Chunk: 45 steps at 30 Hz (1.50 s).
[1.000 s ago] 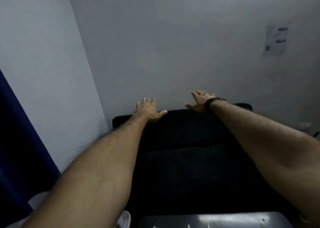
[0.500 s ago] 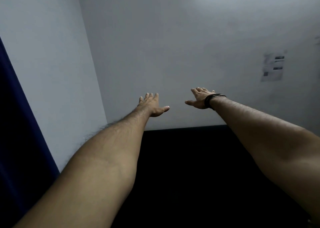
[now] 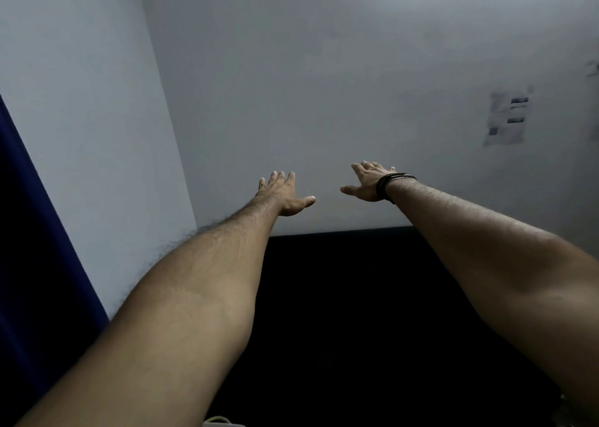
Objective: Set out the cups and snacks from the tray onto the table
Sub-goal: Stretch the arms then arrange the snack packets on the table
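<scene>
Grey wall (image 3: 324,86) ahead — left hand (image 3: 282,195) and right hand (image 3: 368,183) outstretched, fingers straight, holding nothing.

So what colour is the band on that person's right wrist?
Black. The thin corded wristband on the right hand shows best in the head view.

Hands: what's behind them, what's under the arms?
Behind the left hand and right hand, both held out empty, is a bare pale wall with a paper notice. Under the arms lies a dark surface, too dim to identify. No tray or cups are visible.
</scene>
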Motion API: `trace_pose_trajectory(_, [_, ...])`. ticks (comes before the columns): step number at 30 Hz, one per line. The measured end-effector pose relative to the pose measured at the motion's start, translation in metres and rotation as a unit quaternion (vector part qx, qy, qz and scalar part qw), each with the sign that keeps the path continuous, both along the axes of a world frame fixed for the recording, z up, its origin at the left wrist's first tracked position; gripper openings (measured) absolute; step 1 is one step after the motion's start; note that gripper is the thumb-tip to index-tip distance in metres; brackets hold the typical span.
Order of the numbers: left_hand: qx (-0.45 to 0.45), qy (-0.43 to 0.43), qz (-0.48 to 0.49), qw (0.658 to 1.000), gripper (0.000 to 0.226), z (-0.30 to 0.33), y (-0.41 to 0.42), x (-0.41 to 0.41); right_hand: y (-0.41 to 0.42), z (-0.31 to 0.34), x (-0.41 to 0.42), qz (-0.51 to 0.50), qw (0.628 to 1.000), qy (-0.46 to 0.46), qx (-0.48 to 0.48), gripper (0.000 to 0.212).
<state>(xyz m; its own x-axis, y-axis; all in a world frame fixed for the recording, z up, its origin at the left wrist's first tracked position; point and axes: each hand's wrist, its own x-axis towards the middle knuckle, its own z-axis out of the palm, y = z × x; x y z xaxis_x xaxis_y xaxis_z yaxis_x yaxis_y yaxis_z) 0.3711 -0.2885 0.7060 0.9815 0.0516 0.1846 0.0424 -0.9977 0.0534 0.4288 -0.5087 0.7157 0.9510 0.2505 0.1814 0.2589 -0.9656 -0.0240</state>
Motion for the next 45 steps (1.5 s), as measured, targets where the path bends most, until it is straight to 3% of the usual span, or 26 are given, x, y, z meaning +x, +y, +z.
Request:
trace_pose_trajectory(11, [-0.004,0.027,0.005,1.0,0.099,-0.041,-0.007,0.007,-0.006,-0.043,0.012,0.004,0.999,0.043,0.001,0.087])
trace_pose_trajectory(17, [-0.015,0.062,-0.001,0.998,0.099,-0.095,-0.013,-0.002,-0.004,-0.096,0.001,0.012,0.998,0.067,0.006,0.092])
trace_pose_trajectory(28, [-0.055,0.219,0.04,0.973,0.093,-0.268,-0.022,-0.056,0.0,-0.279,-0.04,0.005,0.973,0.23,0.001,0.086])
trace_pose_trajectory(36, [-0.098,0.288,0.058,0.951,0.094,-0.366,-0.017,-0.092,0.014,-0.399,-0.073,0.024,0.947,0.319,-0.009,0.088])
trace_pose_trajectory(45, [-0.182,0.381,0.098,0.901,0.092,-0.535,0.009,-0.119,0.054,-0.573,-0.117,0.013,0.892,0.451,0.02,0.085])
